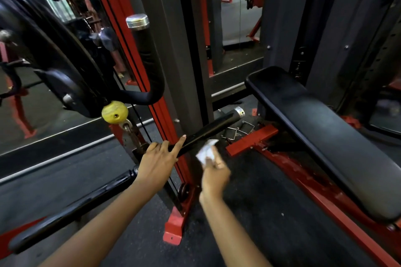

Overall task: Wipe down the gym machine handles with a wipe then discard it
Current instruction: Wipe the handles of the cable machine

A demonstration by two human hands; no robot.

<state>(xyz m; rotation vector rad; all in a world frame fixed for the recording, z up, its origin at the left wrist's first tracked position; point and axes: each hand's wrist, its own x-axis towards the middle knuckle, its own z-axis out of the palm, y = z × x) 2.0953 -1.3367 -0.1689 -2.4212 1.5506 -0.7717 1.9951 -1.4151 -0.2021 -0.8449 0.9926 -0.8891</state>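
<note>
Left hand (158,158): grip loose, fingers resting on handle (212,128), seemingly steadying it. Right hand (214,173): grip pinching wipe (206,150), just beside left grip, likely poised to wipe.

The straight handle (208,131) looks smooth and black with a dull sheen, and it's capped in shiny ribbed metal. Just below it, the wipe (206,150) is white, crumpled, papery. To its right, the bench pad (321,125) is faintly glossy black vinyl. Up-left of it, the yellow knob (115,112) is scuffed plastic.
</note>
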